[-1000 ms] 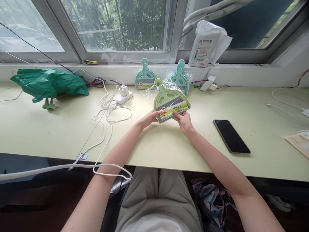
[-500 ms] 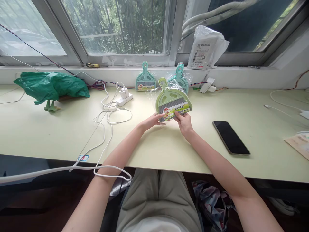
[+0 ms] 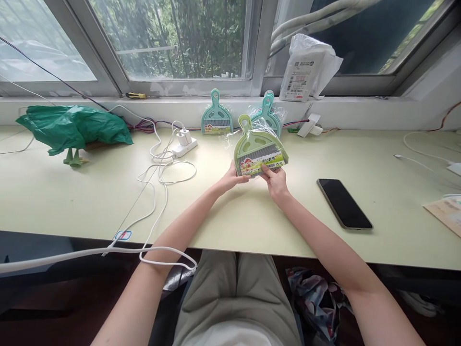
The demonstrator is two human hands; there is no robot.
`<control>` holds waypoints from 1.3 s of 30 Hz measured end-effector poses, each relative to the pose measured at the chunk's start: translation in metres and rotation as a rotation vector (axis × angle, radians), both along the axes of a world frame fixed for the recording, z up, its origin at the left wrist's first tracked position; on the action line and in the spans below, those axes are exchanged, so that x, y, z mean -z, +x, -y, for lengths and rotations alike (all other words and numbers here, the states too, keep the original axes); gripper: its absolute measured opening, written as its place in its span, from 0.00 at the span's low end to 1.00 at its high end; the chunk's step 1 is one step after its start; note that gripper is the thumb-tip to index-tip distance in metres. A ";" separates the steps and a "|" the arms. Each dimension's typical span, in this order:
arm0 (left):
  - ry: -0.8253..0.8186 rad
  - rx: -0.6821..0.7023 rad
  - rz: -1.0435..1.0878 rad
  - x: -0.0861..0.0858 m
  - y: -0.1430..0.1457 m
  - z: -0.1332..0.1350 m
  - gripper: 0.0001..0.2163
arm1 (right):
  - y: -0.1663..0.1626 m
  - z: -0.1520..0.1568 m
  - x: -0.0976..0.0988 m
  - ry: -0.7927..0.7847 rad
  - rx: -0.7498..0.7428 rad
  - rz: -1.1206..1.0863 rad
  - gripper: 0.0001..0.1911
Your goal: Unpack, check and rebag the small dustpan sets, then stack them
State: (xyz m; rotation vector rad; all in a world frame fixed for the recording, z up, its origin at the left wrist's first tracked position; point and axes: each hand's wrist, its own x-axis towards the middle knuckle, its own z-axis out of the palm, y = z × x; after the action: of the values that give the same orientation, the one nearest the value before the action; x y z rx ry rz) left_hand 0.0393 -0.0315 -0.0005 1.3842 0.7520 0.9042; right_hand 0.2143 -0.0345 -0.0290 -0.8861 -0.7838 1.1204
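Between both hands I hold a green dustpan and brush set (image 3: pixel 255 145) in a clear plastic wrapper, upright and slightly tilted above the table. A printed label runs across its grey bristles. My left hand (image 3: pixel 231 179) grips the lower left corner, thumb along the bottom edge. With the thumb on the label, my right hand (image 3: pixel 275 181) pinches the lower right edge. Behind it, a blue-green dustpan and brush set (image 3: pixel 217 117) leans against the wall under the window. More blue-green sets (image 3: pixel 268 111) stand beside it, partly hidden by the green one.
A black phone (image 3: pixel 345 204) lies right of my hands. White cables (image 3: pixel 158 178) and a power strip (image 3: pixel 185 147) spread to the left, one cable crossing my left forearm. A green plastic bag (image 3: pixel 74 127) is far left. On the sill sit a white package (image 3: pixel 304 72) and a utility knife (image 3: pixel 136 95).
The green set has turned slightly, and its label shows more plainly. My left hand has shifted a little up and right, its thumb now lower on the bottom edge.
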 end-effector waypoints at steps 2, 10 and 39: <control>-0.071 0.115 0.005 -0.002 -0.002 0.000 0.36 | 0.002 -0.001 -0.001 0.018 -0.006 -0.001 0.26; -0.067 -0.202 0.198 0.003 -0.003 -0.017 0.24 | 0.000 0.002 -0.007 0.016 -0.025 0.035 0.26; 0.109 -0.071 0.248 0.018 -0.001 -0.024 0.38 | 0.020 -0.014 -0.004 -0.254 -0.079 -0.111 0.14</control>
State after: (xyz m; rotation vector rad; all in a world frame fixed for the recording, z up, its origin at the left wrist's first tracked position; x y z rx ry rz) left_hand 0.0381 -0.0079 -0.0181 1.3157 0.5722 1.1630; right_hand 0.2347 -0.0206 -0.0245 -1.0011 -0.5977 1.3474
